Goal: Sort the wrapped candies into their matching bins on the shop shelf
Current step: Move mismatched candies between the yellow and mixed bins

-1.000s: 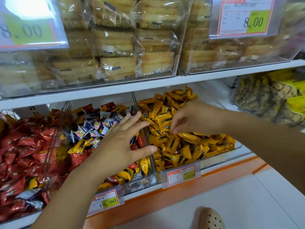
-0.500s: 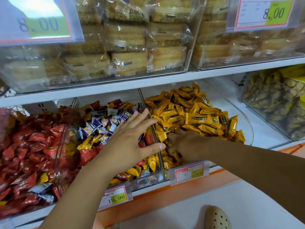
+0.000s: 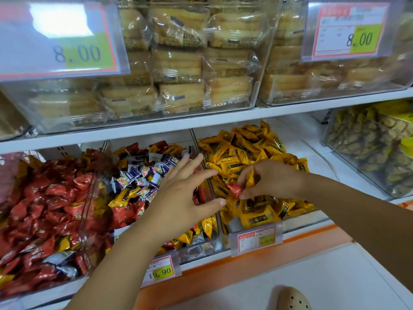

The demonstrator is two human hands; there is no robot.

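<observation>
My right hand (image 3: 271,180) pinches a red wrapped candy (image 3: 234,189) just above the yellow candies (image 3: 245,148) in the right clear bin (image 3: 301,222). My left hand (image 3: 181,193) hovers with straight, spread fingers over the divider between that bin and the middle bin, thumb tip close to the red candy. The middle bin (image 3: 201,249) holds mixed candies: blue-white ones (image 3: 143,173), yellow ones and red ones. The left bin holds mostly red candies (image 3: 49,198).
An upper shelf (image 3: 156,128) carries clear boxes of wrapped cakes (image 3: 178,68) with 8.00 price cards (image 3: 348,30). A clear bin of yellow-brown snacks (image 3: 368,148) sits to the right. Price tags (image 3: 257,239) hang on the bin fronts. A beige shoe (image 3: 292,298) shows on the floor.
My right hand has come up out of the front of the yellow pile, now pinching a red candy. My left hand stayed over the divider with fingers spread.
</observation>
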